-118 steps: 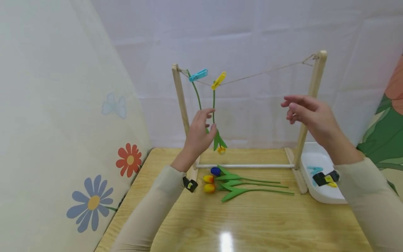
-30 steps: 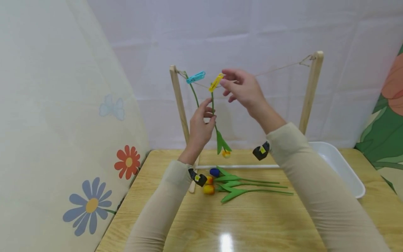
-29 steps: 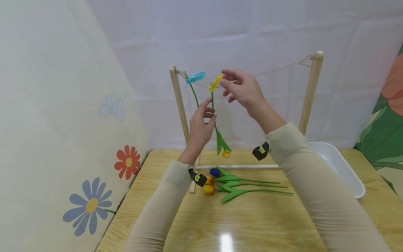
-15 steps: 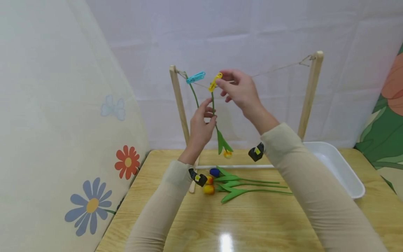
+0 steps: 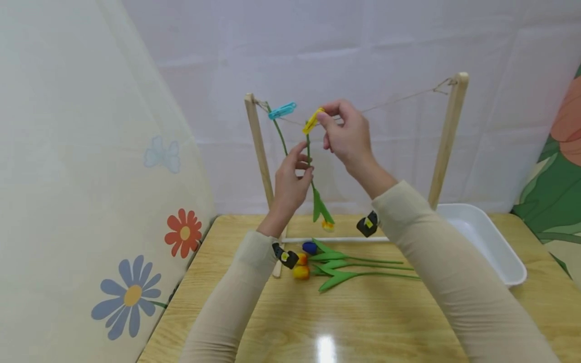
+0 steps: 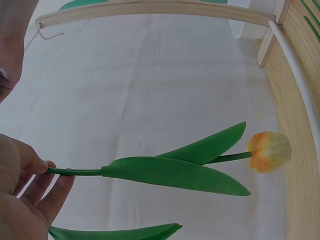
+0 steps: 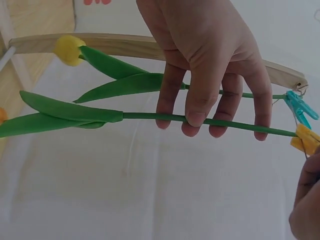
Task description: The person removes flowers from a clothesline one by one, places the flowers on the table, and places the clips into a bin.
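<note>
My left hand point(image 5: 290, 184) pinches the green stem of an artificial tulip point(image 6: 165, 172), which hangs head down with a yellow-orange bloom. At the stem's top end, a yellow clothespin point(image 5: 311, 122) sits on the twine point(image 5: 395, 102). The thumb and fingers of my right hand point(image 5: 349, 133) pinch the handle end of that clothespin. To the left, a light blue clothespin point(image 5: 282, 110) holds a second tulip, whose yellow bloom point(image 7: 69, 50) shows in the right wrist view; in the head view my left hand hides its lower part.
The twine spans two wooden posts point(image 5: 449, 136), with a white rod point(image 5: 336, 240) low between them. Below lie several tulips point(image 5: 345, 275), one blue and others orange-yellow. A white tray point(image 5: 515, 267) stands at the right, partly behind my sleeve.
My right hand has come left from near the right post to the yellow clothespin and now pinches it. My left hand has risen slightly and taken hold of the tulip stem.
</note>
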`<state>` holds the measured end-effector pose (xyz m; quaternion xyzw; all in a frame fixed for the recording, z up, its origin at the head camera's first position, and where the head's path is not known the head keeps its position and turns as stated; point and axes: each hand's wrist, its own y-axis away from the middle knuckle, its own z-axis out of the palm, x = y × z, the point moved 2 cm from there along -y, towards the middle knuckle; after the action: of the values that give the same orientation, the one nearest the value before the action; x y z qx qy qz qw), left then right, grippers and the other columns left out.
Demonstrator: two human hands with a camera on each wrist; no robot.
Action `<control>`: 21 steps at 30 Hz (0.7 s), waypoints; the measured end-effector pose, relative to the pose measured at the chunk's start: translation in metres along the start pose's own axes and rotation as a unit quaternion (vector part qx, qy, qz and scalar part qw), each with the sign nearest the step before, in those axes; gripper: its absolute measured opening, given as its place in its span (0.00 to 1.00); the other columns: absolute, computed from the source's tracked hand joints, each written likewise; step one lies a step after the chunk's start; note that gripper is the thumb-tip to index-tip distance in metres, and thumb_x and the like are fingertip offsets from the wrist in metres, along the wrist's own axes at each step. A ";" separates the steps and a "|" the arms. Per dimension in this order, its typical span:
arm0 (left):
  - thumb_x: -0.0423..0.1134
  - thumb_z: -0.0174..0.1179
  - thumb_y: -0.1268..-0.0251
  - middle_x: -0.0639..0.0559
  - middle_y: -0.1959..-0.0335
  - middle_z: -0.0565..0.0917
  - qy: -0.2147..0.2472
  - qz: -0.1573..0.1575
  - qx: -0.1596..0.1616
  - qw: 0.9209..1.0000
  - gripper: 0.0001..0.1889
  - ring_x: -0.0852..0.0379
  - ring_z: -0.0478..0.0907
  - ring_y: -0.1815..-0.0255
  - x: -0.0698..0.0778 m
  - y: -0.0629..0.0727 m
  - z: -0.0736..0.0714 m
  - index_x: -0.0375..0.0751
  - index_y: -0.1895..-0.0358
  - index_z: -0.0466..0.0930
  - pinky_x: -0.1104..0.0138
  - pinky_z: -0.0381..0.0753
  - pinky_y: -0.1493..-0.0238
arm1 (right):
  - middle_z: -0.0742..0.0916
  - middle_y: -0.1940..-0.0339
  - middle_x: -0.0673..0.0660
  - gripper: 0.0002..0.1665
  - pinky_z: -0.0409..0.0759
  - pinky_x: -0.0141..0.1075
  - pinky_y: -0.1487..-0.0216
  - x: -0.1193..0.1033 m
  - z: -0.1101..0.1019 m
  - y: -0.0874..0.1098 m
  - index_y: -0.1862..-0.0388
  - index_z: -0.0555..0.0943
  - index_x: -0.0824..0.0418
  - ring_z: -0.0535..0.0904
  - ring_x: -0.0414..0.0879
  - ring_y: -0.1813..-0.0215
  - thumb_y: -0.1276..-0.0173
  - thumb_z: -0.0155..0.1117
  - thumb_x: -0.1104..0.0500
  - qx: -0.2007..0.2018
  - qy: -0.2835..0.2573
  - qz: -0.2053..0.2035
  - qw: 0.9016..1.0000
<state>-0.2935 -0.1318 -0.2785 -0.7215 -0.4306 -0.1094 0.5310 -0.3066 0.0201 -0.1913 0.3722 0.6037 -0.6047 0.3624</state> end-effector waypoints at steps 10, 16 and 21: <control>0.22 0.59 0.32 0.37 0.52 0.83 -0.003 0.009 -0.003 1.000 0.29 0.44 0.84 0.54 -0.002 0.001 -0.001 0.36 0.28 0.68 0.58 0.88 0.56 | 0.82 0.63 0.51 0.10 0.68 0.29 0.85 -0.003 -0.004 0.001 0.51 0.80 0.65 0.72 0.40 0.84 0.25 0.62 0.59 0.033 -0.038 -0.044 0.998; 0.23 0.58 0.31 0.38 0.51 0.82 -0.005 0.010 -0.007 1.000 0.29 0.44 0.84 0.54 -0.004 0.003 -0.001 0.38 0.27 0.68 0.59 0.88 0.57 | 0.82 0.60 0.52 0.08 0.70 0.30 0.83 -0.004 -0.012 0.001 0.53 0.79 0.61 0.70 0.42 0.83 0.25 0.62 0.58 0.036 -0.075 -0.052 0.995; 0.23 0.59 0.32 0.38 0.51 0.82 -0.008 0.015 -0.002 1.000 0.29 0.44 0.84 0.54 -0.006 0.005 -0.003 0.38 0.28 0.68 0.57 0.88 0.58 | 0.82 0.59 0.53 0.06 0.69 0.29 0.84 -0.004 -0.020 0.001 0.54 0.80 0.60 0.68 0.41 0.84 0.26 0.63 0.61 0.032 -0.129 -0.047 0.990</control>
<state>-0.2926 -0.1376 -0.2849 -0.7299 -0.4241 -0.0966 0.5273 -0.3038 0.0405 -0.1882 0.2740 0.5490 -0.6830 0.3962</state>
